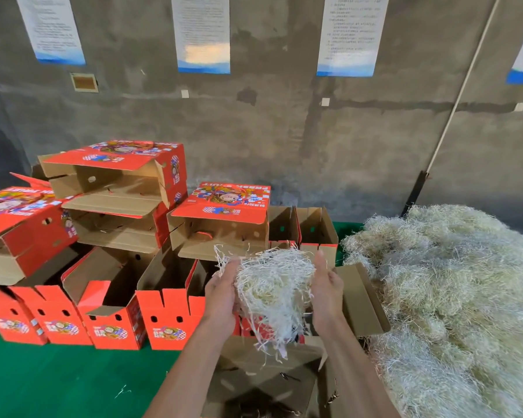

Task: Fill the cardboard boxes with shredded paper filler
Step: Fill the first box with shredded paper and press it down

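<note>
The open box [263, 384] nearest the person is the landmark here; its brown flaps are standing apart and its inside is lying in shadow, so how much filler it already holds cannot be told. Directly above its mouth, both hands are cupping a wad of shredded paper [274, 285]. The left hand [222, 292] is pressing on the wad's left side and the right hand [326, 285] on its right, palms facing each other; the fingers look fairly straight and close together, flat against the paper rather than pinching it, though the left fingertips are buried in strands. Loose strands are trailing down from the wad toward the box opening.

To do this step well, the wad is probably best lowered into the mouth before the palms part, so the dangling strands are going in rather than catching on a flap or drifting onto the green floor [58, 378]. Spreading it evenly into the corners would likely help.

Just right of the open box, the big heap of shredded paper [453, 297] is lying within easy reach. Left of and beyond the box, red printed boxes [166, 312] are standing in a row, flaps up, with more stacked boxes [118, 188] behind them against the grey wall [284, 131].
</note>
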Motion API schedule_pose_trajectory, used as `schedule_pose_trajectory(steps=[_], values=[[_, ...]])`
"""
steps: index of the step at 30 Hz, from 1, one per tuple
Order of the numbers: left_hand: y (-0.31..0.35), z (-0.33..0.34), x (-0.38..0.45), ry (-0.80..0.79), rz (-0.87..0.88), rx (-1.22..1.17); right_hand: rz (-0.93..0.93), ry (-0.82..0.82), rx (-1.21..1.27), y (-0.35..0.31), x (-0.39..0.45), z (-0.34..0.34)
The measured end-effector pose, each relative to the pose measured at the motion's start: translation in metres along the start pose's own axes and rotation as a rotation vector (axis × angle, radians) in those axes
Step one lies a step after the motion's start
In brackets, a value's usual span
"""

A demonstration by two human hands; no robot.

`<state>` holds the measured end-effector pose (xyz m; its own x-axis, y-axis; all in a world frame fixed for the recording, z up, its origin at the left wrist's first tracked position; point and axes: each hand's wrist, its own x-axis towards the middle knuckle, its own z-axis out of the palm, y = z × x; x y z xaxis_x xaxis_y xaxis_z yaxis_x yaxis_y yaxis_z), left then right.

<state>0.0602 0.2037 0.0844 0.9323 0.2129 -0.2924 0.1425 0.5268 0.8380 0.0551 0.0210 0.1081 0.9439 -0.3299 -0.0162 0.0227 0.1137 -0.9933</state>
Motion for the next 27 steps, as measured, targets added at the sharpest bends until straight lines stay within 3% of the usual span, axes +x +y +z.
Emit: schedule_pose_trajectory(steps=[4, 10, 12, 16, 23, 27], values=[[-0.013, 0.028, -0.017, -0.035, -0.028, 0.184, -0.106, -0.22, -0.116, 0.009, -0.025, 0.024], [-0.01, 0.038, -0.019, -0.012, 0.003, 0.357, -0.326, -0.121, -0.249, 0.011, -0.021, 0.02], [-0.002, 0.026, -0.013, 0.018, -0.015, 0.392, -0.293, -0.101, -0.264, 0.002, -0.013, 0.005], [0.017, -0.003, -0.001, -0.038, -0.051, 0.144, -0.093, 0.085, -0.166, -0.007, 0.017, -0.023], [0.011, 0.01, -0.012, -0.129, -0.187, 0.013, -0.109, -0.075, -0.1, -0.003, 0.001, -0.002], [-0.016, 0.031, -0.021, -0.094, -0.176, 0.229, -0.308, -0.209, -0.469, 0.019, -0.023, 0.035]])
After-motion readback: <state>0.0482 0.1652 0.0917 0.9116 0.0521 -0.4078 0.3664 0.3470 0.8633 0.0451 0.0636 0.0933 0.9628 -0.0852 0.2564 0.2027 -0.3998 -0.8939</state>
